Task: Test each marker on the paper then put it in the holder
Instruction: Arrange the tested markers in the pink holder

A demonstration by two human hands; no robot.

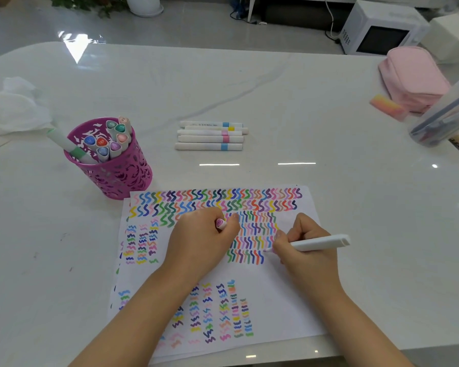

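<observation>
**Marker test, partly done**

The right hand (302,251) grips an uncapped marker (319,242), its tip on the paper (284,300). The left hand (199,238) curls round the pink cap (221,223). Several tested markers stand in the purple holder (117,181). Five more markers (210,139) lie on the desk (329,115), seemingly untested. Barrel and cap printing is too blurred to read.

Glossy white marble table (249,83) reflecting ceiling lights; behind it a pale tiled floor (37,25), white microwave (379,29) and potted plant (90,4)
</observation>
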